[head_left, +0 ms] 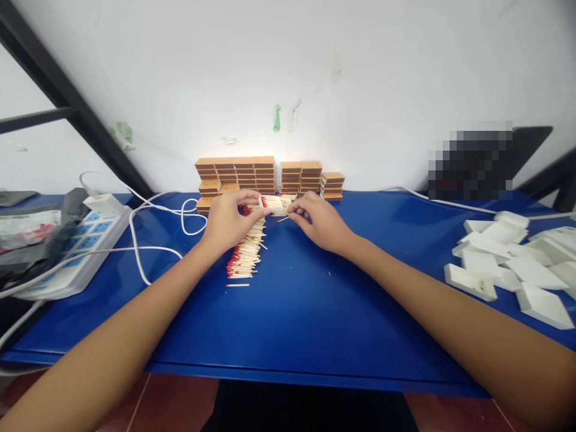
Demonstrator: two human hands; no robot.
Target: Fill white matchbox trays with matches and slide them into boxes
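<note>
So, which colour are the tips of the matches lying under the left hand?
Red tips on pale wooden matches, seen in the head view.

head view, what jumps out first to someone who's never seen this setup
The long pile of red-tipped matches on the blue table draws the eye first, with the left hand over its far end holding a small white tray and the right hand pinching at matchsticks beside it. Behind them, stacks of orange matchboxes line the white wall, and loose white box sleeves lie scattered at the right.
</note>
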